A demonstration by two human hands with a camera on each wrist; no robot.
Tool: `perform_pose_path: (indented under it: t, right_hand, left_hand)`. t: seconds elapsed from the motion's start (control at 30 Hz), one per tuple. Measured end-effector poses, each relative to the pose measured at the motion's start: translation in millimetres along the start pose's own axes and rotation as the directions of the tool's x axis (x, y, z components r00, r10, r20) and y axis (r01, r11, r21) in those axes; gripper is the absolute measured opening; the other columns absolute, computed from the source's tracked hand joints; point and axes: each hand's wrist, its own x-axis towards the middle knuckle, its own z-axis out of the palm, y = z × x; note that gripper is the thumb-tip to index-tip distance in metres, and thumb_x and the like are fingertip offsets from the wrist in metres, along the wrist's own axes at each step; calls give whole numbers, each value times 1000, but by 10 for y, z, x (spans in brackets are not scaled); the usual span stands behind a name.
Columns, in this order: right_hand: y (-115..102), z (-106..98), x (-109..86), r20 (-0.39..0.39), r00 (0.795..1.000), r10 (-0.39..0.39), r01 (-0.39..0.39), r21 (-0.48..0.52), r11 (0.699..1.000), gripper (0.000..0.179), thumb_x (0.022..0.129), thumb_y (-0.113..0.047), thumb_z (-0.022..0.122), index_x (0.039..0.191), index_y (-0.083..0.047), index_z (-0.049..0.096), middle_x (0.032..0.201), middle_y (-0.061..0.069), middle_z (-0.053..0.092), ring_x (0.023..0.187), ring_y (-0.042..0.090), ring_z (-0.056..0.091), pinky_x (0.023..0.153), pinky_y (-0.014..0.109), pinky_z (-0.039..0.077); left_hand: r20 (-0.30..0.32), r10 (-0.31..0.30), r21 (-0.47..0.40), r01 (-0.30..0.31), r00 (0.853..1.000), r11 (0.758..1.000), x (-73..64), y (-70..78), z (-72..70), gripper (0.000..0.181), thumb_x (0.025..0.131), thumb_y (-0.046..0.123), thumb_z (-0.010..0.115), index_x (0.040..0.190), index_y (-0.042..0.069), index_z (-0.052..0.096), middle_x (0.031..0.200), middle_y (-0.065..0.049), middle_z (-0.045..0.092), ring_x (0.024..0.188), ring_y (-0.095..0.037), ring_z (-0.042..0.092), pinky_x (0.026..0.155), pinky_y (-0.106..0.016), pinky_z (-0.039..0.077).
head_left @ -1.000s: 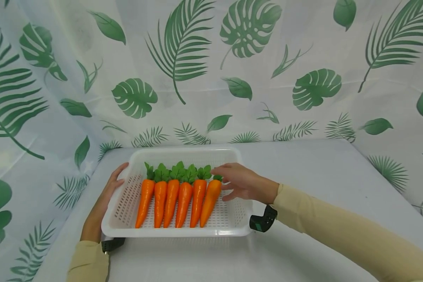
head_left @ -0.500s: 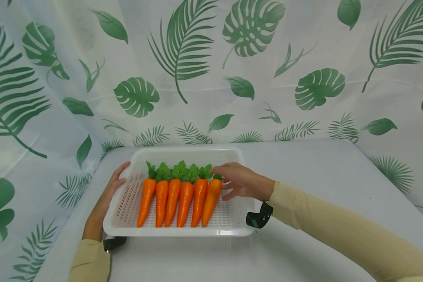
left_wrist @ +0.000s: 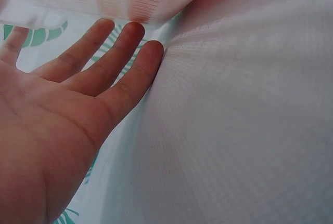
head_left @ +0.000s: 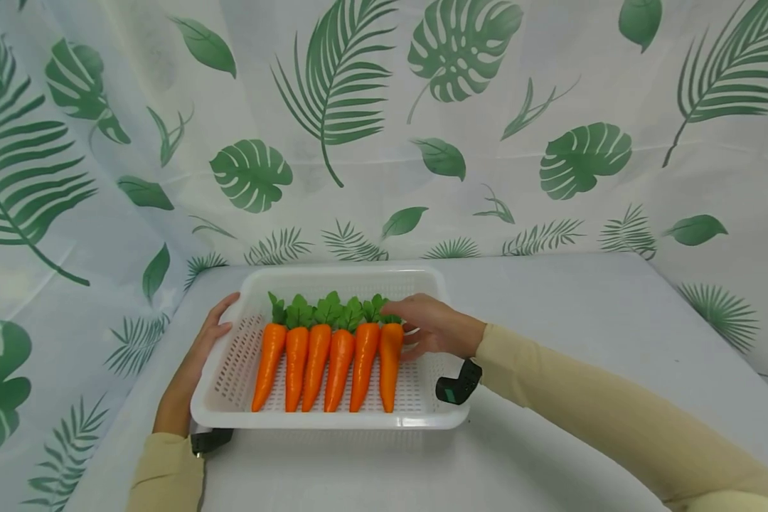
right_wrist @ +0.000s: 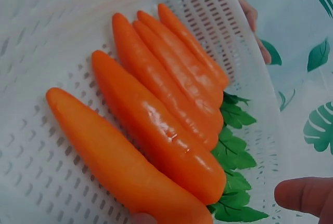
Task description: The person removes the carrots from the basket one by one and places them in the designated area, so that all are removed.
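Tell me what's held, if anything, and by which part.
Cannot be told: the right grip seems to touch the rightmost carrot near its leafy end, but no clear hold shows. The left grip, beside the basket, holds nothing.

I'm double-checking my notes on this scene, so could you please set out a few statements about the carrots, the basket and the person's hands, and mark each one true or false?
1. Six carrots lie in the white perforated basket. True.
2. The right hand is at the leftmost carrot in the head view. False: it is at the rightmost carrot.
3. The carrots' green leafy tops point toward the basket's far side, away from the person. True.
4. The left hand is inside the basket. False: it is outside, at the basket's left side.
5. Both sleeves are dark blue. False: they are beige.
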Motion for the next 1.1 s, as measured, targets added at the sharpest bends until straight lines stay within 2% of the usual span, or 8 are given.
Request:
perform_pose_path:
  t: [0.13,0.23,0.47,0.57,0.83,0.97,1.1]
  right_hand:
    - [18,7,52,-11,1000,4,-4,-17,1000,60,107,-23,63,153,7,41,150,31,41,136,51,44,103,64,50]
    - [33,10,68,-9,1000,-3,3,-24,1000,56,106,-22,64,150,7,44,149,30,43,135,52,45,101,64,51]
    - [73,61,129,-43,999,-21,20,-10,1000,39,103,-14,66,135,6,58,138,23,54,124,43,53,102,63,51]
    - [91,79,140,-48,998,-32,31,-6,999,35,102,-11,66,132,6,60,135,22,56,121,41,55,103,64,50]
    - [92,113,154,-52,998,-29,28,-11,1000,52,103,-7,63,151,8,48,151,27,48,132,46,51,107,65,47]
    - [91,141,187,-57,998,-27,25,-23,999,54,102,-4,63,154,4,49,154,27,46,132,45,52,108,64,46]
    - [96,151,208,-63,997,-34,33,-25,999,57,98,1,63,153,2,52,152,26,48,127,45,55,109,61,47]
  left_hand:
    - [12,-41,14,41,999,999,-33,25,27,55,117,23,32,170,34,24,167,-20,21,124,-2,53,97,-21,49]
    - [16,-41,9,40,999,999,-35,30,36,58,117,24,32,173,28,17,168,-20,20,125,-4,53,98,-22,48]
    - [10,-11,7,11,1000,1000,-14,14,24,52,116,20,34,164,40,32,165,-23,23,119,-1,57,95,-21,50]
    - [16,-10,17,9,1000,1000,-14,13,19,53,116,20,33,165,40,31,165,-25,23,119,0,57,95,-21,50]
    - [19,-36,25,35,999,999,-28,42,17,55,116,22,33,167,40,27,168,-25,23,121,-1,57,96,-22,49]
    - [6,-51,24,51,999,998,-24,43,11,54,116,22,34,167,40,27,167,-24,23,120,-1,57,96,-22,50]
    - [2,-41,30,41,999,999,-21,24,-1,54,116,22,35,165,42,30,166,-26,23,118,-1,58,95,-22,50]
